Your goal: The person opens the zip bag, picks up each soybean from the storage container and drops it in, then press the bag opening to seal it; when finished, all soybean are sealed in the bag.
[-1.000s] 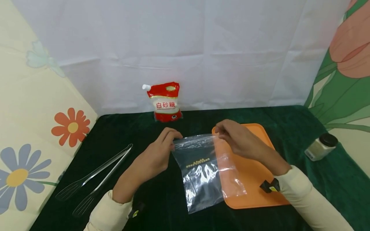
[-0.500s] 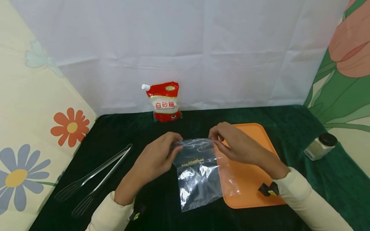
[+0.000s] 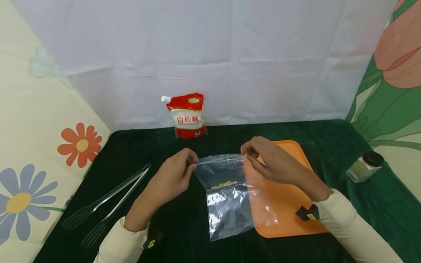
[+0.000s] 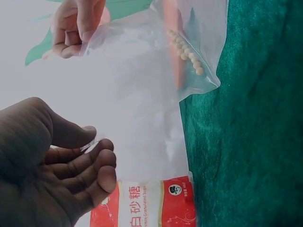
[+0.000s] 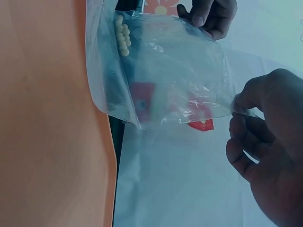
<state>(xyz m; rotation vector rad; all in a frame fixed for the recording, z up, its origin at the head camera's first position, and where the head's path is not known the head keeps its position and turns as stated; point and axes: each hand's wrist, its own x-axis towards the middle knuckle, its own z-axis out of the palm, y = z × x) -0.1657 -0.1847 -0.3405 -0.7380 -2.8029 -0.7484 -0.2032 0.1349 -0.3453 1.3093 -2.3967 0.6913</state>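
Observation:
A clear zip bag (image 3: pixel 227 208) stretches between both hands, its lower part folded toward the near side and overlapping the orange tray. Several small pale yellow balls (image 3: pixel 224 184) lie in a row inside it, along the fold. At the bag's upper left corner the left hand (image 3: pixel 174 171) pinches the plastic between thumb and forefinger. The right hand (image 3: pixel 271 160) pinches the opposite top corner, above the tray. Both wrist views show the balls through the plastic, and in the right wrist view the right hand (image 5: pixel 270 127) holds the corner between thumb and fingertips.
An orange tray (image 3: pixel 289 215) lies under the right forearm. Metal tongs (image 3: pixel 112 199) rest at the left. A red and white sugar pouch (image 3: pixel 189 118) stands at the back, against a white cloth. A black-lidded jar (image 3: pixel 365 167) sits at the right on the dark green cloth.
The hands first came closer together and lower, the bag's top edge slackening. Since then they have drawn apart again, the left hand moving left, and the top edge is stretched straighter.

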